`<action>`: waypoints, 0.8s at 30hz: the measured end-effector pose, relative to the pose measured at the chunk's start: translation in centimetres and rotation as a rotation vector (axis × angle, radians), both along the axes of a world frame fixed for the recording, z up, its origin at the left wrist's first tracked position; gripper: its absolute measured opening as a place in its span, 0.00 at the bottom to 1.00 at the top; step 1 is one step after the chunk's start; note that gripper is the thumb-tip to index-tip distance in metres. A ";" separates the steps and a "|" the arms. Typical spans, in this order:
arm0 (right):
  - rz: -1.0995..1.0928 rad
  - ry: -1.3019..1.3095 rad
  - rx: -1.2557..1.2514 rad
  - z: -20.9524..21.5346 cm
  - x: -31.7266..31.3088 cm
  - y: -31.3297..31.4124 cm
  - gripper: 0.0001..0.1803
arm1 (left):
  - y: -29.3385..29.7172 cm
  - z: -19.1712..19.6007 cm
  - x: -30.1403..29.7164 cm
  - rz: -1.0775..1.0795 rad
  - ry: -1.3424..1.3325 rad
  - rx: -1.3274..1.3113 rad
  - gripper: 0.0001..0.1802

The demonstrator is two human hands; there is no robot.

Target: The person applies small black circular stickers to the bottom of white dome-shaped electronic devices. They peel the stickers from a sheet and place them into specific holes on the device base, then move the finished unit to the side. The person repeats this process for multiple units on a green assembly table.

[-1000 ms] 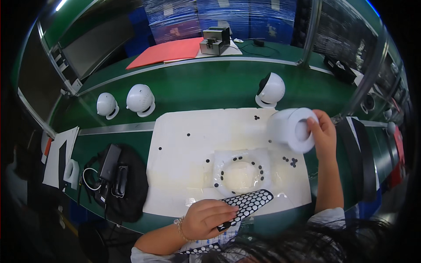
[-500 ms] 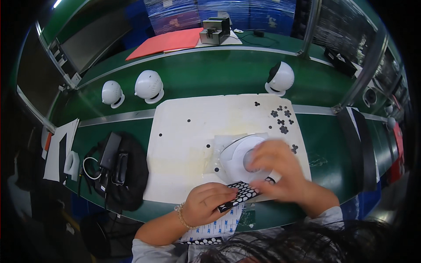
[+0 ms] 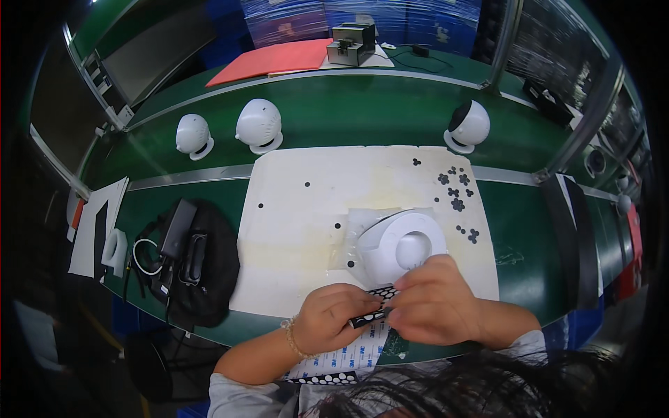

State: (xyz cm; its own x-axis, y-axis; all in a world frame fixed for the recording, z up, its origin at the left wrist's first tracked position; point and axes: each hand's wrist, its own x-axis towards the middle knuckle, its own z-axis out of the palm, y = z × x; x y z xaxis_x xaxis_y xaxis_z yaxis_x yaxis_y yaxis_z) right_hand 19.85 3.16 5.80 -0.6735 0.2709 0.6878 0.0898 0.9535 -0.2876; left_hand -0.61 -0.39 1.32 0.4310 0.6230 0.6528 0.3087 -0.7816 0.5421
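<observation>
Black perforated sheet (image 3: 373, 306) sits pinched between the left hand (image 3: 334, 317) and right hand (image 3: 435, 310), just below the white round housing (image 3: 404, 244) on the white mat (image 3: 300, 223). They seem to be peeling a pad; careful fingertip work comes next.

sticker sheet (image 3: 376, 306): black strip with white dots, pinched between my left hand (image 3: 334, 320) and right hand (image 3: 435, 310), tilted, at the mat's near edge | white round device (image 3: 404, 245): 1 dome shell lying on the mat, just beyond my fingers
</observation>
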 end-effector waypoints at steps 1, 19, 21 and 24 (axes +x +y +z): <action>0.012 -0.056 0.027 0.0 0.0 -0.1 0.11 | 0.1 0.0 0.0 -0.007 0.001 0.000 0.17; 0.365 -0.012 -0.342 0.2 -1.4 -1.7 0.18 | 0.0 -0.5 0.0 0.002 0.024 -0.075 0.14; 0.315 0.125 -0.376 -0.5 -0.7 -1.3 0.21 | -0.3 -0.7 0.1 0.053 0.074 -0.117 0.14; -0.042 0.235 -0.201 -1.1 1.7 1.8 0.28 | 0.0 0.0 0.5 0.144 0.087 0.063 0.12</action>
